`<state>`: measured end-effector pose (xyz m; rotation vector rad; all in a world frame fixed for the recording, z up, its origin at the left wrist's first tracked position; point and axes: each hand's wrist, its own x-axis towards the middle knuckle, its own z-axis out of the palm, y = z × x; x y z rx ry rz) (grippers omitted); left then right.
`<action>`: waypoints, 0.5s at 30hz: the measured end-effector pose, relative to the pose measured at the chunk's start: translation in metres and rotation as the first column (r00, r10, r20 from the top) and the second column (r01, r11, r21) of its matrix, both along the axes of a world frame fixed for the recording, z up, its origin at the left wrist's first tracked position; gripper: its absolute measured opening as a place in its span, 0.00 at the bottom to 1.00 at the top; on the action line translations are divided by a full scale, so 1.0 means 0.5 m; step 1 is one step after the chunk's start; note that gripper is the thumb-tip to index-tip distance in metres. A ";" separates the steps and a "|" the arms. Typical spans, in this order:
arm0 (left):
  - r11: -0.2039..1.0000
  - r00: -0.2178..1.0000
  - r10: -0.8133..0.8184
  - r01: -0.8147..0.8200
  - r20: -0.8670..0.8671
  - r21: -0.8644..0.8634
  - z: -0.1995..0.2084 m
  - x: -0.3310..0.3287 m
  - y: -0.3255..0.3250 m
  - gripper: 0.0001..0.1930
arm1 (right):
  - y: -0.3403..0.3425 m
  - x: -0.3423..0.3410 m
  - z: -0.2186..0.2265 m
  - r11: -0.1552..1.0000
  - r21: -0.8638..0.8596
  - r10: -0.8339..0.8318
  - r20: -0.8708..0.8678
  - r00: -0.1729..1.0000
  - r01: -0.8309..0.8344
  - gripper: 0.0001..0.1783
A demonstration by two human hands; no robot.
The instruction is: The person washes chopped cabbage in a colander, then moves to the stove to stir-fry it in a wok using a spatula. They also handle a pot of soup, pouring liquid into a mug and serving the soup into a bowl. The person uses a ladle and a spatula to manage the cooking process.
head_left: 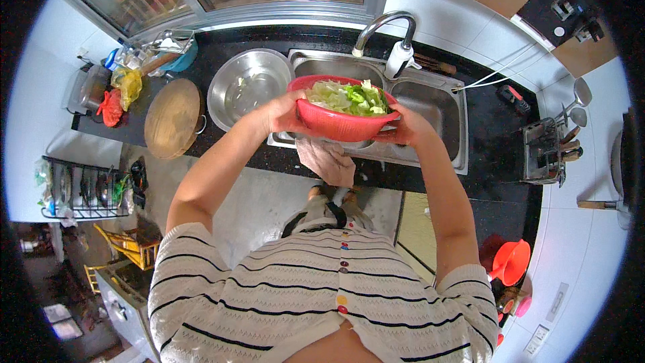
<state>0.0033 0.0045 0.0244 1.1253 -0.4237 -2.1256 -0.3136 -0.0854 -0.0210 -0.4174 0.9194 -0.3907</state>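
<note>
Left hand (pixel 287 115) at nine o'clock and right hand (pixel 410 127) near three are holding a red bowl (pixel 346 128) of leafy greens (pixel 353 96) above a steel sink (pixel 431 111), fingers (pixel 392 136) pressing its sides, some tips hidden. Toward ten, a metal basin (pixel 261 75) is resting on the black table (pixel 494 144); a faucet (pixel 379 21) is arching at one.

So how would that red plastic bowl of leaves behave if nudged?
Probably light for its size: the round red plastic bowl holds loose, pale-green leaves. Heaped high, some might spill. The left hand and right hand support opposite sides, so tipping seems unlikely.
</note>
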 end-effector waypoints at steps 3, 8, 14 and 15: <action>1.000 1.000 0.007 -0.007 0.020 0.005 0.019 -0.009 0.001 0.34 | -0.002 -0.001 0.003 0.999 0.035 -0.020 0.025 0.999 0.019 0.25; 1.000 1.000 0.015 -0.015 -0.019 0.004 0.013 -0.007 -0.006 0.36 | -0.014 -0.004 0.004 1.000 0.006 -0.010 0.016 1.000 0.010 0.26; 1.000 0.997 0.030 -0.030 -0.066 -0.007 -0.004 -0.002 -0.007 0.37 | -0.015 -0.010 0.009 1.000 -0.020 0.023 0.019 1.000 -0.023 0.26; 1.000 0.998 0.030 -0.031 -0.062 -0.007 -0.001 -0.005 -0.007 0.37 | -0.015 -0.012 0.010 0.999 -0.023 0.023 0.019 1.000 -0.023 0.25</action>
